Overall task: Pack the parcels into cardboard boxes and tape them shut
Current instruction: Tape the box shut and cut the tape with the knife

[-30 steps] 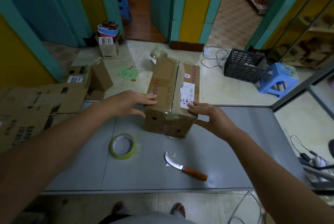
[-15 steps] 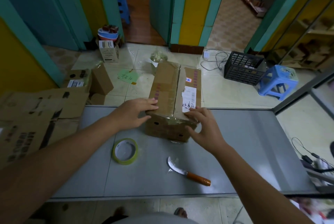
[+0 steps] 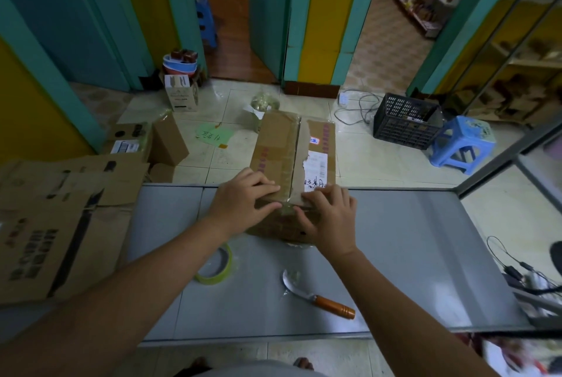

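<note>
At the far edge of the grey desk (image 3: 410,255), a cardboard box (image 3: 273,145), flaps closed, centre seam running away from the person, clear tape glinting over the near end. On the box's right flap, a torn white label (image 3: 317,168) with handwriting.

Left hand (image 3: 240,203) on the box's left flap at the near edge: fingers (image 3: 264,186) nearly straight and together, flat on the cardboard, thumb down on the near face, pressing, nothing wrapped in them.

Right hand (image 3: 330,218) at the box's near right corner: fingers (image 3: 331,194) bent at the knuckles, tips pushed down on the top edge just below the label, thumb stretched leftward along the taped near face. Pressing too, nothing closed inside them.

Near side of the box, to the left: yellow-green tape roll (image 3: 214,281) flat on the desk, partly hidden under the left forearm. Near side of the box, slightly right: curved knife (image 3: 316,297) with an orange wooden handle, blade end toward the box, well apart from both hands.

Left of the box, flattened printed cartons (image 3: 60,209) overlapping the desk's left edge. Beyond the box on the tiled floor: green paper note (image 3: 213,135) to the left, black crate (image 3: 404,121) and blue stool (image 3: 462,142) to the right.
</note>
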Demonstrator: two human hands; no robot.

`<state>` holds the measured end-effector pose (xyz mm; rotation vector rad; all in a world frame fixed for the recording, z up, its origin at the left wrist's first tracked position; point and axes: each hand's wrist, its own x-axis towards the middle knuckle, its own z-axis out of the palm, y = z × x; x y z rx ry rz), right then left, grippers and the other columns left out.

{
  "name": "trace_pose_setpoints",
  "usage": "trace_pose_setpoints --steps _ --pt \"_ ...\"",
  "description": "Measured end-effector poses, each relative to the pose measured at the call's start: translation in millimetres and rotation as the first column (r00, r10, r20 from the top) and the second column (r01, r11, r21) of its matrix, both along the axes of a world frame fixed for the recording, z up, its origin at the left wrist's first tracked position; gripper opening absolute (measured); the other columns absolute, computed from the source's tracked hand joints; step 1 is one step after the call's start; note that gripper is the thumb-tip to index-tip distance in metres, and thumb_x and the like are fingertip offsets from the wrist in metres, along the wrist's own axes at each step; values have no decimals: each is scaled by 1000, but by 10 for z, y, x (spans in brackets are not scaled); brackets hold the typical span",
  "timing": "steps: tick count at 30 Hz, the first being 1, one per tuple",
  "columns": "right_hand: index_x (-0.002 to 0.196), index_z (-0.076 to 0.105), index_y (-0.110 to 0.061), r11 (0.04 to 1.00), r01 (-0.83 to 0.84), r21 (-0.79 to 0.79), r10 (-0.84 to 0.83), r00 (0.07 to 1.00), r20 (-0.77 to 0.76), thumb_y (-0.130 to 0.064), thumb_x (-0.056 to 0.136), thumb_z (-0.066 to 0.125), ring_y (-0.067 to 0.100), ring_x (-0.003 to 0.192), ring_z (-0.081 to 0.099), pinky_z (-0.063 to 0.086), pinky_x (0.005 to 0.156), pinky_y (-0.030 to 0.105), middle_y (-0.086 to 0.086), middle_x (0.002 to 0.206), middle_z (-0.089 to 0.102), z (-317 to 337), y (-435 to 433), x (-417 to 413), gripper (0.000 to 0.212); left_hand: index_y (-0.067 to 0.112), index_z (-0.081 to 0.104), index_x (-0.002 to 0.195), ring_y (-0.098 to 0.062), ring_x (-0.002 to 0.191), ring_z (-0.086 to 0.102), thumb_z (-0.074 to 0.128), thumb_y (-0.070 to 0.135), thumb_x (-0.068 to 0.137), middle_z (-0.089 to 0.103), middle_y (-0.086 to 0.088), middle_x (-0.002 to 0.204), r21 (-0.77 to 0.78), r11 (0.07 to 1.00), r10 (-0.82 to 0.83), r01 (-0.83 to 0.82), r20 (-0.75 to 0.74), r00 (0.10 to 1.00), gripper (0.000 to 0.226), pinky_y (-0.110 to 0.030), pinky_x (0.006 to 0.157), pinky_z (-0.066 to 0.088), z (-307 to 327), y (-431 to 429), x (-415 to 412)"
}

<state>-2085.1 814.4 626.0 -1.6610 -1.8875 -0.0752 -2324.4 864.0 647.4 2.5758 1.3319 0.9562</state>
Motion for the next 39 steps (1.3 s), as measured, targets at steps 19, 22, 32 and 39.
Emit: trace_pose_setpoints --steps 19,22,32,39 --pt "144 53 -15 830 -18 -557 -472 508 -720 -40 104 58 22 122 62 56 101 45 5 144 59 457 385 110 47 20 37 160 -28 131 59 59 51 102 55 -5 152 -876 475 576 -83 238 782 70 -48 108 52 238 364 184" --pt "128 63 -14 804 -67 -590 -479 516 -711 -24 106 52 20 108 68 60 84 37 6 127 69 502 472 130 26 22 53 150 -21 114 67 57 33 107 67 -1 135 -870 493 543 -13 296 786 45 -40 99 55 324 387 205" --pt "149 51 -25 904 -182 -386 -312 335 -889 4 95 59 21 120 67 60 93 48 -1 131 69 731 242 312 61 26 44 143 -19 124 57 73 -5 92 51 4 138 -758 627 471 181 554 686 66 -25 85 53 353 214 1" --pt "148 53 -39 927 -198 -319 -309 79 -948 -58 108 33 27 132 57 44 111 60 8 138 63 962 158 343 49 49 49 146 -15 133 58 44 32 113 61 12 142 -632 604 507 486 775 378 37 -40 108 50 500 149 78"
